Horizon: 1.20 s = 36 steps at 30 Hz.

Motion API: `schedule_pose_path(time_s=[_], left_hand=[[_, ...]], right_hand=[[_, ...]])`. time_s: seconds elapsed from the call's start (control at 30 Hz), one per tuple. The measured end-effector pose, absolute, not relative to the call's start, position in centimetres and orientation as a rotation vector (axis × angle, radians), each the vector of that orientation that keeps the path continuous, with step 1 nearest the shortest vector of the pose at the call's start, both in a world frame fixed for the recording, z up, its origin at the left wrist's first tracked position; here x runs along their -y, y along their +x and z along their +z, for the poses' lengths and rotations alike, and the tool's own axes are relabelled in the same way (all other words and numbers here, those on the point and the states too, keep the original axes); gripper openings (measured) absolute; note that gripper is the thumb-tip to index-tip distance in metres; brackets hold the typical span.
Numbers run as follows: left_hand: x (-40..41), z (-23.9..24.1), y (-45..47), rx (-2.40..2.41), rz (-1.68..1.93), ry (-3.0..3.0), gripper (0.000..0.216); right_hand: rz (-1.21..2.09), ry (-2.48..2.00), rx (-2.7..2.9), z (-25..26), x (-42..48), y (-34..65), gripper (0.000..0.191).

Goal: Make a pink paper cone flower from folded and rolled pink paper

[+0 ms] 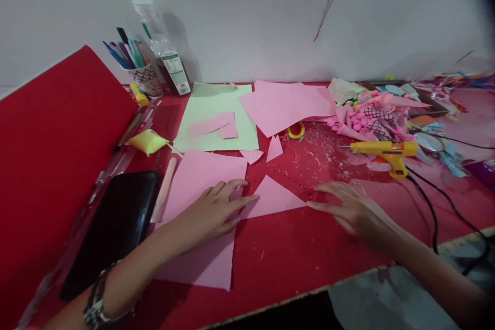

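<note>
1. Head view, centre of the frame: a pink paper triangle (273,199) lies flat on the red table (301,252), between the two hands.
2. The left hand (214,210) lies palm down at lower centre-left, fingers (247,199) straight and slightly spread, holding nothing. Its fingertips reach the triangle's left corner, while the palm rests on a large pink sheet (201,216) beneath it.
3. The right hand (353,211) lies flat at lower centre-right, fingers (317,205) extended and a little apart, gripping nothing. The foremost fingertip sits just at the triangle's right tip; whether it touches, I cannot tell.
4. A yellow glue gun (386,152) rests just above the right hand, its black cable (433,211) trailing to the lower right.
5. A black phone (116,227) lies at lower left, beside a red board (50,165) filling the left of the frame.
6. A pale green sheet (216,134) lies at upper centre-left, a cup of pens (145,77) stands in the upper left, and more pink paper (282,105) lies at upper centre.
</note>
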<state>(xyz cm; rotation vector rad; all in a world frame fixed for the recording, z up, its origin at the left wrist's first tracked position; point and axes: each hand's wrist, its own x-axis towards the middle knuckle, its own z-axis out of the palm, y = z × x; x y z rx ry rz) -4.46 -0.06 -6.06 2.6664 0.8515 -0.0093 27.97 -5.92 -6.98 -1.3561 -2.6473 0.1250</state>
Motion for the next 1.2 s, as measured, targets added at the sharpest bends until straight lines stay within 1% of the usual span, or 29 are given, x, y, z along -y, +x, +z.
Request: schedule_pose_path(time_s=[0.07,0.1,0.2,0.27,0.4,0.5,0.57,0.67,0.8,0.87,0.9,0.97,1.03,1.13,1.2], left_hand=[[0.1,-6.0,-4.3,-0.865,-0.007,2.655,0.054],[0.1,-5.9,-4.2,-0.873,-0.003,2.653,0.054],[0.2,-5.6,-3.8,-0.891,0.026,2.668,0.052],[0.4,-5.3,-3.5,-0.905,0.044,2.679,0.049],[0.6,-4.8,-2.6,-0.984,0.058,2.688,0.056],[0.6,-4.8,-2.1,-1.054,0.047,2.721,0.054],[0.5,-4.8,-1.8,-1.08,0.045,2.753,0.05],[0.6,-4.5,-1.4,-1.094,0.096,2.835,0.05],[0.8,-3.6,-0.5,-1.047,0.257,3.007,0.054],[0.9,-3.2,0.0,-1.029,0.34,3.084,0.051],[0.8,-3.0,0.3,-1.028,0.377,3.123,0.045],[0.4,-2.7,0.6,-1.013,0.449,3.185,0.031],[-0.2,-2.5,0.7,-1.013,0.513,3.181,0.024],[-1.1,-1.9,0.7,-1.07,0.624,3.006,0.017],[-1.5,-1.3,0.8,-1.025,0.666,2.822,0.016]], right_hand=[[0.174,-1.37,2.593,-6.5,5.6,26.6,0.034],[0.25,-1.377,2.589,-6.3,5.4,25.8,0.035],[0.47,-1.387,2.592,-5.8,4.5,23.4,0.05],[0.538,-1.389,2.547,-5.5,3.7,22.4,0.051],[0.586,-1.379,2.534,-5.7,2.0,21.9,0.045],[0.609,-1.354,2.541,-6.0,1.3,21.9,0.038],[0.712,-1.346,2.406,-6.2,1.1,21.7,0.041],[1.004,-1.334,2.081,-6.0,1.0,21.2,0.045],[1.412,-1.265,1.663,-4.9,0.6,20.5,0.042],[1.503,-1.238,1.531,-4.3,0.2,20.3,0.039],[1.531,-1.223,1.495,-4.1,0.1,20.3,0.038],[1.554,-1.209,1.48,-3.5,-0.2,20.2,0.036],[1.47,-1.245,1.542,-2.8,-0.4,20.3,0.032],[1.103,-1.259,1.75,-1.3,-0.5,20.6,0.028],[0.884,-1.147,1.936,-0.1,-0.4,20.6,0.028]])
